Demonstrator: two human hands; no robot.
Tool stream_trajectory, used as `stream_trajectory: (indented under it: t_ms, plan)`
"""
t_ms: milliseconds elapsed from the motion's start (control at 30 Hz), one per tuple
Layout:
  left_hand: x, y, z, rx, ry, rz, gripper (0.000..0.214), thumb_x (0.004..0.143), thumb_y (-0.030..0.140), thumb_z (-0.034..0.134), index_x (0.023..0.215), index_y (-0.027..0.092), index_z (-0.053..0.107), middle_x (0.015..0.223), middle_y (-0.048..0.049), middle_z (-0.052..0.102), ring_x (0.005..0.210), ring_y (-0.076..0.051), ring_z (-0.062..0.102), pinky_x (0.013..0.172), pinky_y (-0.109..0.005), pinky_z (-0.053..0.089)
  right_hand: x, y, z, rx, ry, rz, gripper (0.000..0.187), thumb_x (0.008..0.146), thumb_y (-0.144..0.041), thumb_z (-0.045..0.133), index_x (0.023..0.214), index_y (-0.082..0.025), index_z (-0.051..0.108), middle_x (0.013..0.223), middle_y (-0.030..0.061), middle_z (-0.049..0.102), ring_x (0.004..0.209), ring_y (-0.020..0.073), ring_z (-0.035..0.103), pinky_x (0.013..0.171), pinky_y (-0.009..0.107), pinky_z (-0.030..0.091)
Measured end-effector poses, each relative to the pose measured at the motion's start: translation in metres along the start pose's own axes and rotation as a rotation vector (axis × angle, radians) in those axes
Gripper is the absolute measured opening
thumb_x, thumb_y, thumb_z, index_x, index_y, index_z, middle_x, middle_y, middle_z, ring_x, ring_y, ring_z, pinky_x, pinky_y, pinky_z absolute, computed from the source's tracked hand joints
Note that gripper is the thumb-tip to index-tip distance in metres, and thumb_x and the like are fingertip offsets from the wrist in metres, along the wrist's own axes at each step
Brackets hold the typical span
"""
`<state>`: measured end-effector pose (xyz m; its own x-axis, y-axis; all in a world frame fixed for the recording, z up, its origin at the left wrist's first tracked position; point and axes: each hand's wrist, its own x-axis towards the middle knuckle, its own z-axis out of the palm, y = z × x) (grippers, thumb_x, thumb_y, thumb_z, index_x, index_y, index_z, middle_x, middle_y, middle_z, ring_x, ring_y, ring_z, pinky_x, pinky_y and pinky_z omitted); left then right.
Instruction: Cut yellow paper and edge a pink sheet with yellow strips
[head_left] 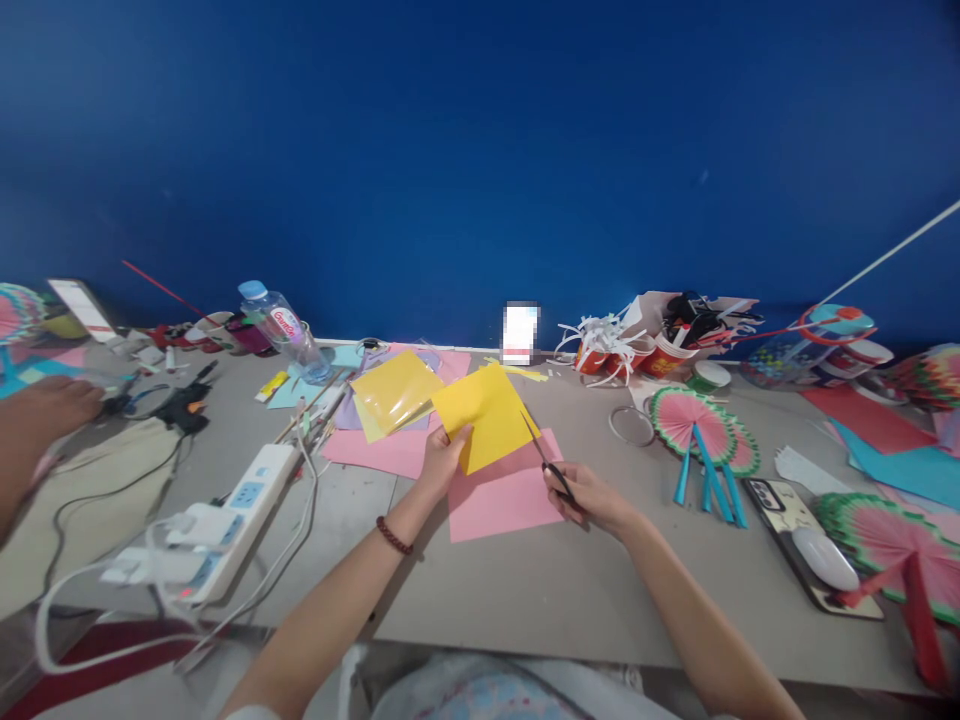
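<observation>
The person's patterned clothing point(472, 690) lay closest, just past the front edge of the worktop point(465, 605). The left hand point(448, 455) gripped a yellow paper sheet point(484, 410) between thumb and fingers at its near-left side, holding it up over the middle of the worktop, above a pink paper sheet point(499, 505). The right hand point(589, 495) was wrapped around the black handles of a pair of scissors point(556, 480), whose blades lay against the yellow paper sheet beside its right-hand corner. The step in hand looked to be a cut along that side; how far it ran was too small to tell. The next move seemed to call for the left hand to hold the paper taut and for the right to guide the blades in a steady line, clear of the pink layer. Toward the back edge lay a glossy packet of yellow paper point(397, 390) and some narrow yellow strips point(529, 374); a phone point(517, 335) stood upright there, by the blue wall point(480, 150).
</observation>
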<state>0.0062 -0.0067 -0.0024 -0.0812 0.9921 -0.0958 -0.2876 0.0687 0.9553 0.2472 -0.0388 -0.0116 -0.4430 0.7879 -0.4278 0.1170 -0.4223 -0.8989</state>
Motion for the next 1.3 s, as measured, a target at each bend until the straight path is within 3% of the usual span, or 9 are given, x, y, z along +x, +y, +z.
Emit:
stream_trajectory:
  t_ms: [700, 1033, 1300]
  plan:
    - [0.0001, -0.0035, 0.0004, -0.17, -0.045, -0.065, 0.044, 0.067, 0.041, 0.078, 0.102, 0.015, 0.069, 0.112, -0.0132, 0.069, 0.1, -0.029, 0.066, 0.085, -0.041, 0.051, -0.0005, -0.0031, 0.0004, 0.004, 0.01, -0.001, 0.051, 0.073, -0.067, 0.059, 0.071, -0.02, 0.041, 0.051, -0.0066, 0.056, 0.027, 0.0025, 0.035, 0.026, 0.015, 0.023]
    - [-0.0014, -0.0021, -0.0002, -0.03, -0.046, 0.003, 0.042, 0.069, 0.042, 0.076, 0.1, 0.015, 0.07, 0.109, -0.0125, 0.07, 0.1, -0.029, 0.065, 0.083, -0.039, 0.05, -0.0016, -0.0062, 0.0024, 0.006, 0.021, 0.001, 0.051, 0.072, -0.068, 0.06, 0.071, -0.02, 0.042, 0.05, -0.0066, 0.055, 0.028, 0.0023, 0.036, 0.029, 0.015, 0.023]
    - [-0.003, -0.0019, 0.0002, -0.075, -0.081, -0.045, 0.046, 0.067, 0.044, 0.077, 0.102, 0.016, 0.069, 0.111, -0.0142, 0.069, 0.101, -0.03, 0.065, 0.083, -0.042, 0.051, -0.0012, -0.0066, 0.0021, -0.006, 0.037, 0.011, 0.051, 0.072, -0.068, 0.059, 0.072, -0.02, 0.043, 0.051, -0.0064, 0.056, 0.029, 0.0032, 0.037, 0.027, 0.016, 0.021]
